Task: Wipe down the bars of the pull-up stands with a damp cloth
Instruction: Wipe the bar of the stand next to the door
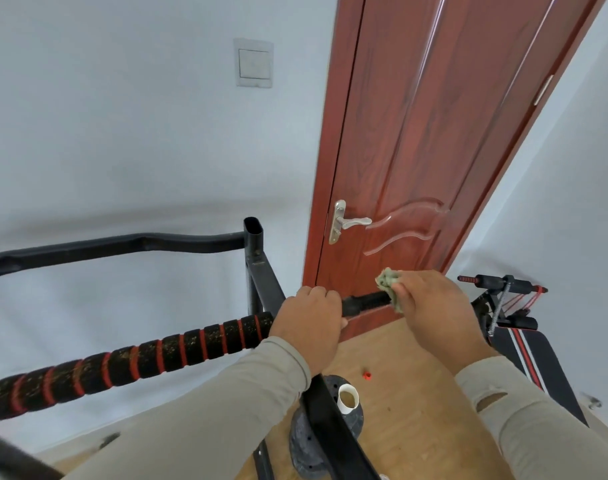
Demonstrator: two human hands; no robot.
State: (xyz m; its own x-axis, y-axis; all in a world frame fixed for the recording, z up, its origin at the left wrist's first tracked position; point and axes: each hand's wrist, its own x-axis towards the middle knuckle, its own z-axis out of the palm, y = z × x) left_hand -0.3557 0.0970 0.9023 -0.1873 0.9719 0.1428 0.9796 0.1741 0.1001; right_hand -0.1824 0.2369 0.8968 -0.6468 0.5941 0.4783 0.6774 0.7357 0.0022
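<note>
A black pull-up stand fills the lower left. Its front bar (150, 358) has a black foam grip with red rings and runs up to the right. My left hand (309, 320) grips this bar where the foam ends. Just right of it, the bare black end of the bar (365, 301) shows between my hands. My right hand (430, 306) holds a crumpled greenish cloth (387, 282) pressed round that bar end. A second black bar (122, 245) runs along the wall behind, joined to an upright post (253, 244).
A red-brown door (417, 150) with a silver handle (347, 221) stands straight ahead. A black and red exercise bench (524, 327) sits at the right. On the wooden floor below lie a dark round base with a white cup (347, 398) and a small red piece (366, 374).
</note>
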